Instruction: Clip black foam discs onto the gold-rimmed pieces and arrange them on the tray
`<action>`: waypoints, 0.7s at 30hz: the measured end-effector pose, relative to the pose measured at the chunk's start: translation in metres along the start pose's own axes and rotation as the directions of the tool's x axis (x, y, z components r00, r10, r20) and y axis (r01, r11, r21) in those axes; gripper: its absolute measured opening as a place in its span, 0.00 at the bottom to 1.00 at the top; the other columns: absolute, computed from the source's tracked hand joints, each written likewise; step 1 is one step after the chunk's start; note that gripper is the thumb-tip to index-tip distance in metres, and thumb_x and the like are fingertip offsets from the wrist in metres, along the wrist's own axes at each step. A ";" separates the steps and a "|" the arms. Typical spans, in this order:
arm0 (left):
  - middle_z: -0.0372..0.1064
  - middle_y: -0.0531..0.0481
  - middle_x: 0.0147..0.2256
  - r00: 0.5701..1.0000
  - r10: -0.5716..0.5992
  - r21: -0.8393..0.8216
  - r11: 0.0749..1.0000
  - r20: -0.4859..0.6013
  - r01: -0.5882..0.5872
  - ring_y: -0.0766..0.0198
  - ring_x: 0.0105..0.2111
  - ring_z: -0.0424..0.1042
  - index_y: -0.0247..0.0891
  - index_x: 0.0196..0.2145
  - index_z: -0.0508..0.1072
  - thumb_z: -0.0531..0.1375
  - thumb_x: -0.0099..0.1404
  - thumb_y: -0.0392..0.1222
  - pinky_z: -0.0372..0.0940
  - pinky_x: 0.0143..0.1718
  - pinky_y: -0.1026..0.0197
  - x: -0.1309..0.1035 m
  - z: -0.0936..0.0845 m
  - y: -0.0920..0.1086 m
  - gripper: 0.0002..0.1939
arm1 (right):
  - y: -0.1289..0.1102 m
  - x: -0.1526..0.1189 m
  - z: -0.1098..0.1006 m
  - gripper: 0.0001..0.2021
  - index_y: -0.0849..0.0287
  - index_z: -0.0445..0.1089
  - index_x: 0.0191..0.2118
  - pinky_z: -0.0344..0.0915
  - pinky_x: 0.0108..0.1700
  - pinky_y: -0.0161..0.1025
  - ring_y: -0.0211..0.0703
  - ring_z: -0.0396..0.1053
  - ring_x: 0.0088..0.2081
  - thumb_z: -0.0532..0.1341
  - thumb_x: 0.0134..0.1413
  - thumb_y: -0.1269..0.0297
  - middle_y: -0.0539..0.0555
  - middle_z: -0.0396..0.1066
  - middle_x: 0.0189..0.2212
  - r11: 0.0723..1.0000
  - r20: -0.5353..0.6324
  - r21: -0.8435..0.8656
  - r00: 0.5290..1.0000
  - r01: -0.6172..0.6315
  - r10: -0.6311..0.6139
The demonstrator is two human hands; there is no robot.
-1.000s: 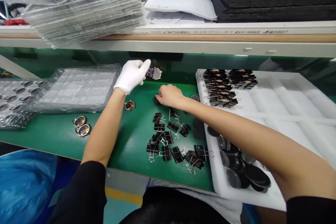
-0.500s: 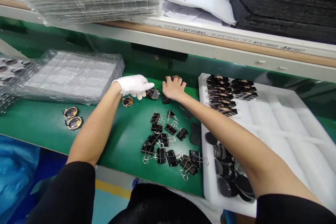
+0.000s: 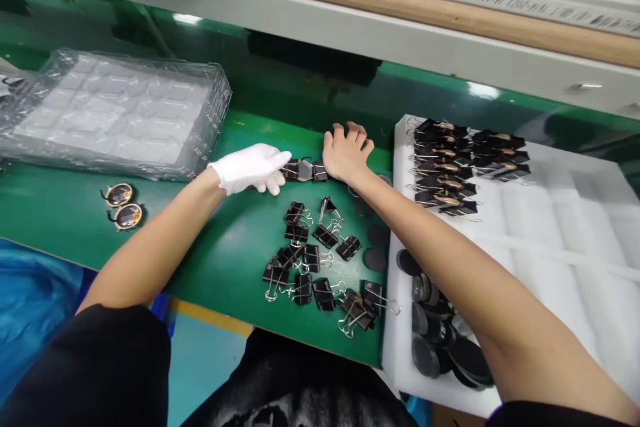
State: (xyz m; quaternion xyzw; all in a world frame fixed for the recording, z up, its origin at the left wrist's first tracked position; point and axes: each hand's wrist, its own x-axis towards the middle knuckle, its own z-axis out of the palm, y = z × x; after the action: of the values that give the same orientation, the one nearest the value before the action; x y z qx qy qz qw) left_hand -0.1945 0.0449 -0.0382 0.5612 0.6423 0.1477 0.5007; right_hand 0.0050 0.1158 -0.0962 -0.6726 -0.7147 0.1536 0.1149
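Observation:
My left hand, in a white glove, is closed at the thumb and fingers around a black binder clip. A round grey lens sits between that clip and a second binder clip. The second clip touches the palm side of my bare right hand, whose fingers are spread. What lies under the left palm is hidden. Loose binder clips with wire handles lie on the green table nearer me. To the left rest two round gold-rimmed sunglasses pieces.
Stacked clear plastic trays stand at left. A white foam tray at right bears a row of clipped pieces and several dark round discs. More black discs lie beside it. A shelf edge crosses above.
The view has tipped down. A clip now shows on each side of the lens, and my right hand has shifted slightly right. The gold-rimmed lens below my left hand is now out of sight.

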 end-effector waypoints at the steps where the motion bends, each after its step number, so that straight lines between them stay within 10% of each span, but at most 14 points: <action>1: 0.79 0.42 0.26 1.000 0.003 0.004 1.000 0.001 -0.003 0.66 0.17 0.67 0.38 0.27 0.72 0.57 0.73 0.56 0.59 0.19 0.63 0.001 0.002 0.001 0.22 | 0.001 0.000 0.001 0.28 0.60 0.60 0.71 0.42 0.72 0.67 0.64 0.43 0.76 0.41 0.75 0.56 0.67 0.49 0.76 1.000 -0.011 0.000 1.000 0.003 -0.003; 21: 0.77 0.45 0.28 0.999 0.044 -0.314 0.948 -0.028 -0.050 0.67 0.20 0.71 0.37 0.31 0.71 0.63 0.70 0.55 0.59 0.18 0.65 0.006 0.015 0.001 0.19 | -0.014 0.001 -0.031 0.32 0.57 0.67 0.66 0.45 0.71 0.69 0.66 0.47 0.75 0.39 0.75 0.46 0.69 0.55 0.73 0.953 0.045 0.271 0.991 -0.136 0.129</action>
State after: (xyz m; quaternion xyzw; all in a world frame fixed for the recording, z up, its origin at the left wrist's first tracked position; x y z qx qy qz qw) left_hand -0.1807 0.0444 -0.0471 0.4880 0.6021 0.2657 0.5733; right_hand 0.0034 0.1186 -0.0627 -0.6946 -0.6415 0.2671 0.1863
